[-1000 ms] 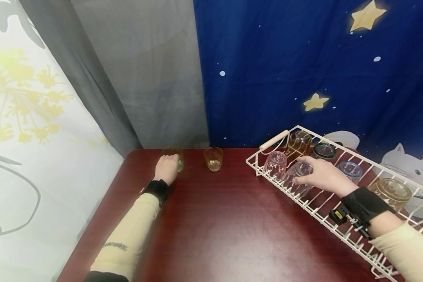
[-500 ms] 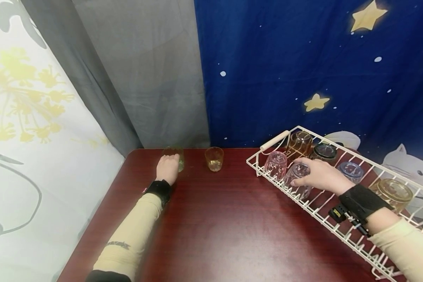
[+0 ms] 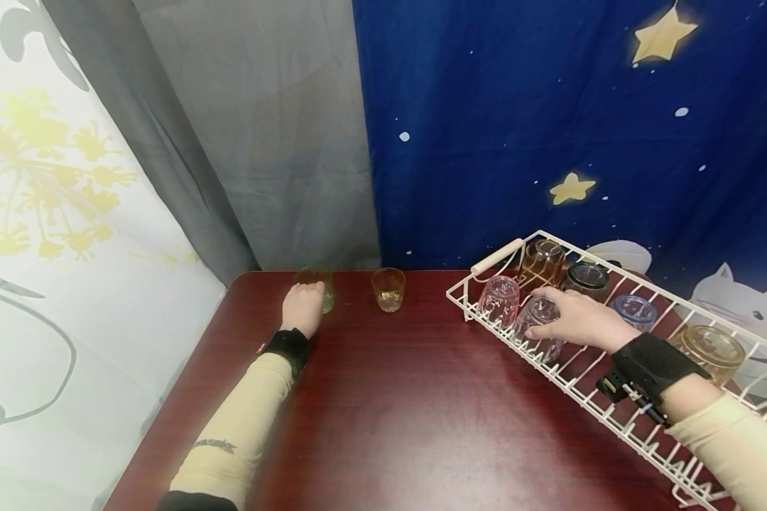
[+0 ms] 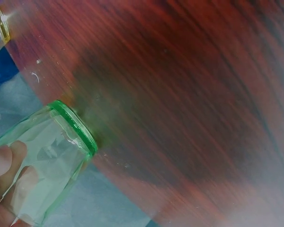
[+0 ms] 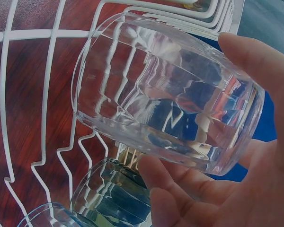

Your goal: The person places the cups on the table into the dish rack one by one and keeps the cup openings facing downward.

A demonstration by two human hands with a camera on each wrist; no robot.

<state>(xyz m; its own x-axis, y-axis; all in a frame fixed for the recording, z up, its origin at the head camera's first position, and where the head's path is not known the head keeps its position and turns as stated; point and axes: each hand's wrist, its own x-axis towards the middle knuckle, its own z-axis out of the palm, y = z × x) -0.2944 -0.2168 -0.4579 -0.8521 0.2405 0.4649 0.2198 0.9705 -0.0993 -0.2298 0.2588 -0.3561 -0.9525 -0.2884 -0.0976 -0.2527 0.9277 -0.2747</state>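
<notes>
At the far left of the table, my left hand (image 3: 302,311) grips a green-tinted glass (image 4: 52,158), its fingers showing around the wall. The glass's green rim is down against the wood in the left wrist view. My right hand (image 3: 578,319) holds a clear faceted glass (image 5: 165,94) near its base, thumb on one side and fingers on the other. That glass is upside down in the white wire rack (image 3: 572,387). Beside it sit a pink glass (image 3: 500,301), an amber glass (image 3: 542,261) and a dark glass (image 3: 586,278), also inverted.
A small yellow glass (image 3: 388,289) stands upright near the table's back edge, between the hands. Farther along the rack are a blue glass (image 3: 635,310) and a yellowish glass (image 3: 712,348). A wooden handle (image 3: 497,257) tops the rack's far end. Curtains (image 3: 281,142) hang right behind the table.
The clear glass stands straighter than a second ago, its top shifted slightly left with my right hand. My left hand stays in place on the green glass.
</notes>
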